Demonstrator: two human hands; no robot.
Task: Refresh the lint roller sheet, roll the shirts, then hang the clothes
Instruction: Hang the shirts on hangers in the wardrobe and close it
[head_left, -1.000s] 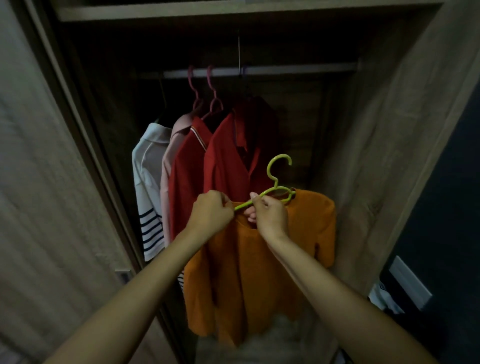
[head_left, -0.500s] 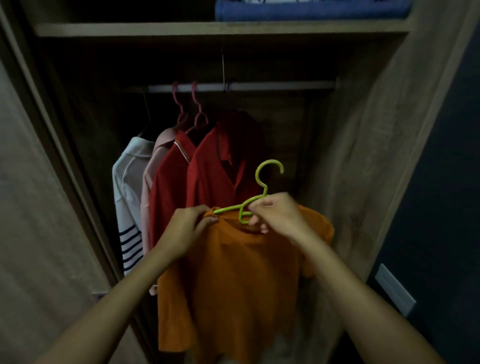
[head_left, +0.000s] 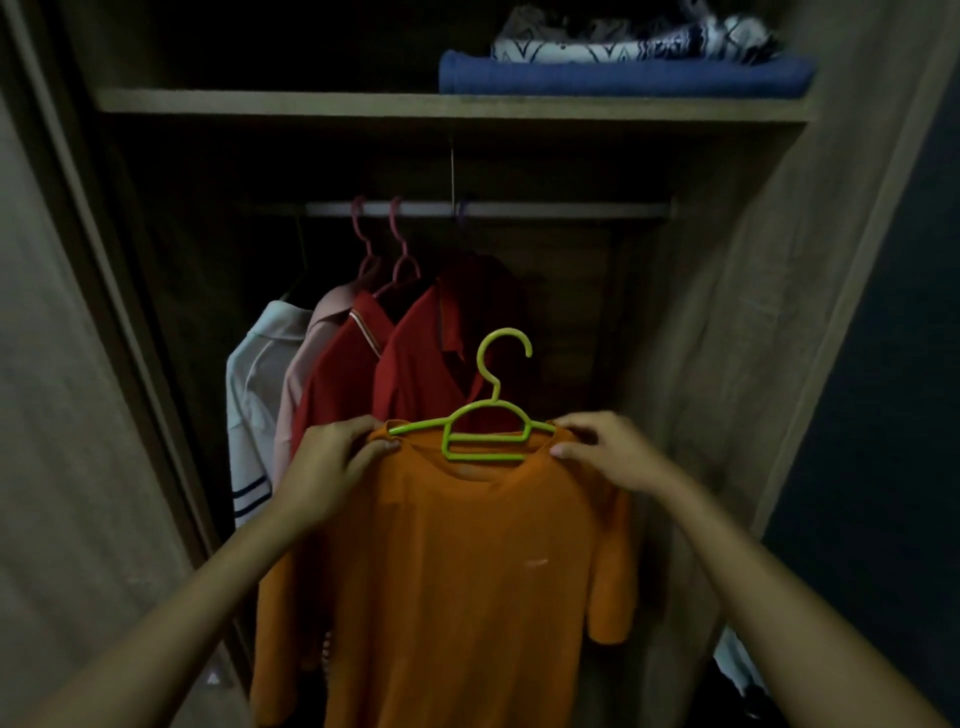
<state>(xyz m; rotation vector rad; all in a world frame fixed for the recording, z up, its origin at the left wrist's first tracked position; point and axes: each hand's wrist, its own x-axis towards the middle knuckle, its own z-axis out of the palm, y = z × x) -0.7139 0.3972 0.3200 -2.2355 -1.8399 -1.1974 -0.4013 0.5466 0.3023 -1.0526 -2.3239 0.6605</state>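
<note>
the left hand (head_left: 332, 462) pinches the left shoulder of the orange shirt (head_left: 467, 571), thumb and fingers clamped on the cloth; the right hand (head_left: 608, 452) pinches the right shoulder the same way. the shirt hangs on a green hanger (head_left: 485, 415) held in front of the open wardrobe, below the rail (head_left: 545, 209), hook not on it. behind, left to right, hang a white shirt (head_left: 260, 384), a pink shirt (head_left: 306, 364) and two red shirts (head_left: 384, 384).

A shirt (head_left: 467, 571) on a hanger (head_left: 485, 431) fills the lower centre of the frame, its shoulders held by the left hand (head_left: 332, 462) and right hand (head_left: 608, 452). Behind it, centre left, four shirts (head_left: 343, 384) hang from a rail (head_left: 519, 209). Folded cloths (head_left: 623, 73) lie on the shelf (head_left: 260, 101) at upper right.
</note>
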